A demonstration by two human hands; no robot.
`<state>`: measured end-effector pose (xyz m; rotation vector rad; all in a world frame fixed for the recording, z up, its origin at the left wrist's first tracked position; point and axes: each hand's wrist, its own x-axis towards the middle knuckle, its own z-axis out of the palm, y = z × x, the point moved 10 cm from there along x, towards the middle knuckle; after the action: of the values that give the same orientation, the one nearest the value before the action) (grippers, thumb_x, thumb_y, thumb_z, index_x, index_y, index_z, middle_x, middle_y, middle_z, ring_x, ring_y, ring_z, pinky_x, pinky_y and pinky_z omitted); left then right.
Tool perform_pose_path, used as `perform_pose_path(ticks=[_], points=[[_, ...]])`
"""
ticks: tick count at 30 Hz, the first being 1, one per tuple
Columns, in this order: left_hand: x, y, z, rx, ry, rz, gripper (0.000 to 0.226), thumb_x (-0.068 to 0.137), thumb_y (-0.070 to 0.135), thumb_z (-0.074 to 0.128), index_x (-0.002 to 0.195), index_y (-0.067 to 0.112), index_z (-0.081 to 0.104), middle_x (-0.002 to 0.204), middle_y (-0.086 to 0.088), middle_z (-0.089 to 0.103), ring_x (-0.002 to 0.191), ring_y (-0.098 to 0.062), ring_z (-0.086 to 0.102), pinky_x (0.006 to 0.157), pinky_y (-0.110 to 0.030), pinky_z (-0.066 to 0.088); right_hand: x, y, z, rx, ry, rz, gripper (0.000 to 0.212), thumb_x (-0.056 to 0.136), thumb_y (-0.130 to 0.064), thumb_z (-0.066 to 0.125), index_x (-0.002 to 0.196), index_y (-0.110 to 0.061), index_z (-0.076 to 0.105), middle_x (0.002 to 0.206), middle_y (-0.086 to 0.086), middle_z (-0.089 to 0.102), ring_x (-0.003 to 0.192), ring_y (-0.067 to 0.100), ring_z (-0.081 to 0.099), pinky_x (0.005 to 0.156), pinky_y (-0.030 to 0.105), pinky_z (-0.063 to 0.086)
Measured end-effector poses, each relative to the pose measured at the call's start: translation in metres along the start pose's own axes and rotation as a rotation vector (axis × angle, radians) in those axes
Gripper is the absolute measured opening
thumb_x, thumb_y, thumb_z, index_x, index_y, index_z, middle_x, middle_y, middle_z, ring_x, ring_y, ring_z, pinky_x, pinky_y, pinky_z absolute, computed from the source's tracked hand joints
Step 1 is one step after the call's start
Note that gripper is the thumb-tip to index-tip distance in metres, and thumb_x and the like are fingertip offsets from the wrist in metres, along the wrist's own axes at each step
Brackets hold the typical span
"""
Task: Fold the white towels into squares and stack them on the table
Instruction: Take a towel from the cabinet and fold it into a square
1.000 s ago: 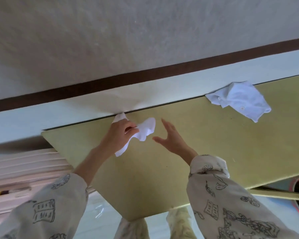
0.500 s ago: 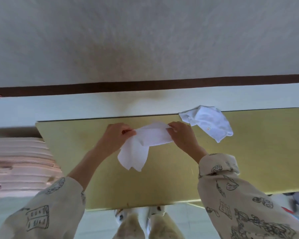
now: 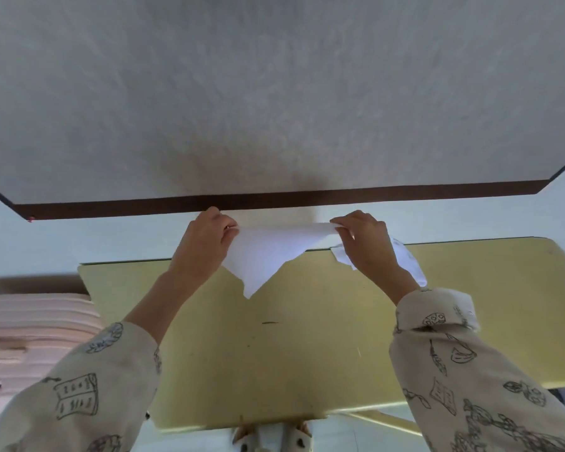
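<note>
Towel (image 3: 261, 256) lifted, stretched; left hand (image 3: 206, 246), right hand (image 3: 366, 246) pinch corners; second towel (image 3: 408, 262) half-hidden

Two white towels: one towel (image 3: 268, 256) held above the desk (image 3: 274, 353), another towel (image 3: 408, 262) lying on it. Two hands, one desk.

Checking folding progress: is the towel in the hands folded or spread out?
Spread: the towel hangs between left hand and right hand, unfolded.

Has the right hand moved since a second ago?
Yes. The right hand went from open over the table to pinching the towel near the far edge.
</note>
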<state>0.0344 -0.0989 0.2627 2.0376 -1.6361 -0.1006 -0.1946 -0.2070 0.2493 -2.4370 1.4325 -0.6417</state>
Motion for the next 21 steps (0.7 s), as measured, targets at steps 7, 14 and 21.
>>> perform_pose_path(ticks=[7,14,21], points=[[-0.103,-0.036,0.094,0.009,-0.33,-0.102,0.015,0.09,0.024,0.057,0.091,0.01,0.062,0.092,-0.001,0.061,0.089,-0.021,0.054,0.08,-0.034,0.041,-0.093,0.038,0.078,0.027,-0.243,0.095,0.016,0.088,-0.016,0.061,0.098,-0.015,0.073,0.098,0.005,0.069,0.096,0.027,0.061,0.086,0.039,0.043],[-0.208,-0.074,0.186,-0.058,-0.779,-0.292,0.014,0.089,0.012,0.05,0.078,0.011,0.059,0.078,0.004,0.051,0.074,-0.012,0.052,0.06,-0.019,0.033,-0.185,0.072,0.15,0.062,-0.606,0.269,0.02,0.091,-0.018,0.055,0.101,-0.015,0.072,0.107,0.001,0.07,0.1,0.021,0.062,0.087,0.031,0.043],[-0.184,-0.109,0.194,-0.192,-0.676,-0.541,0.022,0.086,0.023,0.064,0.068,0.016,0.051,0.066,0.007,0.049,0.062,-0.009,0.044,0.053,-0.018,0.03,-0.19,0.106,0.171,0.167,-0.627,0.504,0.019,0.088,-0.016,0.056,0.089,-0.002,0.068,0.092,0.014,0.071,0.089,0.031,0.063,0.068,0.032,0.042]])
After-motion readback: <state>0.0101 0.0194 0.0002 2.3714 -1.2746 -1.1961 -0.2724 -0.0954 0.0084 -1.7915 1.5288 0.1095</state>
